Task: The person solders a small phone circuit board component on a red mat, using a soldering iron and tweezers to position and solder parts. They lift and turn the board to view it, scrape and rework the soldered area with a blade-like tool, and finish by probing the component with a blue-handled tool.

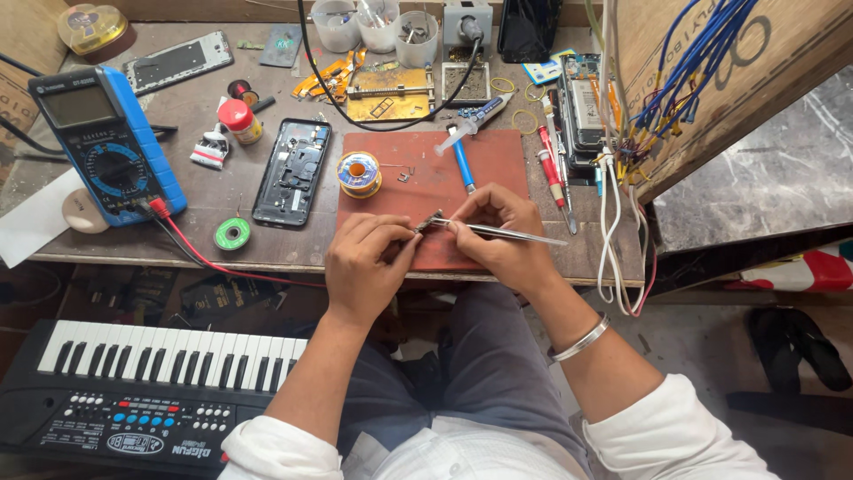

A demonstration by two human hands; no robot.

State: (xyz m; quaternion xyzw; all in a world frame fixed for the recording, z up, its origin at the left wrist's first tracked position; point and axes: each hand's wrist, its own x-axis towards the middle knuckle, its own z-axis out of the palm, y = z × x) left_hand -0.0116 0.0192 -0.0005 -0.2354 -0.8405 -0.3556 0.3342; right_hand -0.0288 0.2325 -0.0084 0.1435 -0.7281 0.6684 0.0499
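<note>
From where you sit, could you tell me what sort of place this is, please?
Most likely a small electronics repair bench: a blue multimeter, an opened phone body and a solder spool lie on the worn table, and the right hand holds tweezers.

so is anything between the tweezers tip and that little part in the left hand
Nothing visible does. The tweezers in the right hand reach straight to the small part pinched by the left hand, above the red mat.

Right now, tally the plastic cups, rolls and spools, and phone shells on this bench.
White plastic cups: 3
Rolls and spools: 3 (solder spool, green tape roll, small dark roll)
Phone shells: 2 (black, silver)
Total: 8
</note>
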